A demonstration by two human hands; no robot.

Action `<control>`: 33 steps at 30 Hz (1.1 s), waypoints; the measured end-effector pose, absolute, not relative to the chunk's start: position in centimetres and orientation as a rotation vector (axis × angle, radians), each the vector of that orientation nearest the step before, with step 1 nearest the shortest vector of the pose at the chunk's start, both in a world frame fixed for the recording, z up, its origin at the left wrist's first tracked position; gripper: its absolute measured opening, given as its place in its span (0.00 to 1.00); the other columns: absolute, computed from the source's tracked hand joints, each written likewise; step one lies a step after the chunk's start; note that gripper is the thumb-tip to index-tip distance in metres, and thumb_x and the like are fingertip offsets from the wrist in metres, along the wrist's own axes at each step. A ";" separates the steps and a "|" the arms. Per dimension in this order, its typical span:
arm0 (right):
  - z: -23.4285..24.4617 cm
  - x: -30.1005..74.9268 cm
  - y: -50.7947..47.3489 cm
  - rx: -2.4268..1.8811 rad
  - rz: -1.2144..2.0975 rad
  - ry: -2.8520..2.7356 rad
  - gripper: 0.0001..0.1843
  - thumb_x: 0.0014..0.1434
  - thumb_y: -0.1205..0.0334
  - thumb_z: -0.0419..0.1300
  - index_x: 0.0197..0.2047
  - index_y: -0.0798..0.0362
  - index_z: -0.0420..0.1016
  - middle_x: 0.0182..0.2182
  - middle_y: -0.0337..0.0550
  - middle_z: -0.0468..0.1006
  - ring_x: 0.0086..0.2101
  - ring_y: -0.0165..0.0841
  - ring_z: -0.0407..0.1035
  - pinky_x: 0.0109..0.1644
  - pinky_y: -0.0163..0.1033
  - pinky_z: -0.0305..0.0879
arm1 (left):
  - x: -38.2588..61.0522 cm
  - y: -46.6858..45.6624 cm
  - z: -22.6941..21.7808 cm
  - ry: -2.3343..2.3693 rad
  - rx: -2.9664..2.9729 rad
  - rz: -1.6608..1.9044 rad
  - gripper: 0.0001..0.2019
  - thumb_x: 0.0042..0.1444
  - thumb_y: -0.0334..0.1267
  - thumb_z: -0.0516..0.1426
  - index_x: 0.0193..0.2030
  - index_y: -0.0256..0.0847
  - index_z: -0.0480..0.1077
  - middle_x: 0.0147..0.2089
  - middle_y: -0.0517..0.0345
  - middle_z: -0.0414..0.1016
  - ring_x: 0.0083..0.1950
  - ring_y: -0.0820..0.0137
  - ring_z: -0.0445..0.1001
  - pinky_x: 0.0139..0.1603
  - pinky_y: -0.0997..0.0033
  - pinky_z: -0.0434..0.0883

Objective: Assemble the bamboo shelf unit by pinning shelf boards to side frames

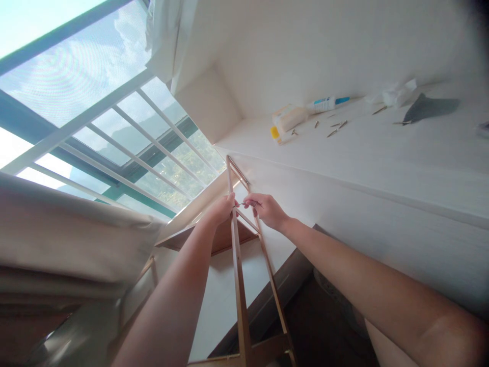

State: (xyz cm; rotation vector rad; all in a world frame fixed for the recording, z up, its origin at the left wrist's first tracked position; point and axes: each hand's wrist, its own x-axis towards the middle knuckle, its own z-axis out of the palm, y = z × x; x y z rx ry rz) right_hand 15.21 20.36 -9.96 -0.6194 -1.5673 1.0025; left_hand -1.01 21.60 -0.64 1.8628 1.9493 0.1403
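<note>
A narrow wooden frame (237, 275) with two long rails and short crosspieces stands in front of me. My left hand (222, 208) is closed around its left rail, near the upper end. Between finger and thumb, my right hand (266, 210) pinches a thin metal rod (241, 204), which looks like a hex key. The rod runs across to the left rail, at my left fingertips. Whatever its tip meets there is hidden by the fingers.
A white ledge (367, 158) at right carries a yellow-capped bottle (292, 118), a blue-tipped glue tube (324, 105), several screws (336, 128), crumpled plastic (397, 94) and a grey sheet (430, 108). A brown board (225, 237) lies behind the frame; a barred window and curtain (76, 229) are left.
</note>
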 end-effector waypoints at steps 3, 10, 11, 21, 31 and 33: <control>-10.1 15.2 20.4 -0.609 1.023 -1.559 0.13 0.65 0.62 0.50 0.40 0.52 0.76 0.33 0.39 0.78 0.22 0.24 0.66 0.30 0.31 0.62 | -1.1 21.7 -0.9 1.954 1.845 0.147 0.27 0.63 0.52 0.37 0.36 0.38 0.72 0.29 0.52 0.78 0.33 0.63 0.76 0.38 0.67 0.69; -9.6 15.2 20.2 -0.663 1.095 -1.551 0.14 0.65 0.60 0.50 0.35 0.54 0.75 0.23 0.37 0.75 0.20 0.24 0.65 0.28 0.30 0.60 | -0.6 21.3 -0.4 1.980 1.840 0.150 0.27 0.63 0.52 0.38 0.37 0.38 0.71 0.30 0.51 0.78 0.33 0.63 0.75 0.34 0.68 0.69; -9.4 15.2 20.2 -0.670 1.143 -1.528 0.14 0.65 0.59 0.50 0.34 0.55 0.74 0.20 0.36 0.73 0.19 0.25 0.63 0.26 0.30 0.60 | -0.5 21.3 -0.2 1.993 1.841 0.150 0.26 0.63 0.52 0.38 0.37 0.38 0.72 0.30 0.51 0.78 0.33 0.62 0.75 0.34 0.68 0.68; -8.2 15.2 21.1 -0.735 1.509 -1.381 0.15 0.63 0.59 0.49 0.30 0.56 0.71 0.11 0.36 0.69 0.11 0.26 0.58 0.15 0.31 0.53 | -0.2 21.1 0.0 2.008 1.821 0.141 0.27 0.63 0.52 0.38 0.37 0.38 0.72 0.30 0.51 0.78 0.34 0.63 0.75 0.34 0.68 0.68; -8.7 15.7 20.5 -0.748 1.137 -1.571 0.13 0.64 0.62 0.50 0.32 0.54 0.74 0.20 0.36 0.74 0.20 0.25 0.63 0.27 0.31 0.57 | -0.7 21.4 -0.4 1.988 1.796 0.142 0.27 0.63 0.52 0.37 0.36 0.39 0.71 0.29 0.52 0.77 0.32 0.63 0.75 0.33 0.68 0.68; -8.7 15.6 20.4 -0.747 1.107 -1.578 0.13 0.64 0.62 0.50 0.33 0.53 0.74 0.21 0.36 0.74 0.21 0.26 0.64 0.29 0.31 0.57 | -0.7 21.4 -0.5 1.992 1.783 0.149 0.27 0.63 0.53 0.37 0.37 0.39 0.70 0.30 0.52 0.78 0.31 0.63 0.75 0.33 0.68 0.68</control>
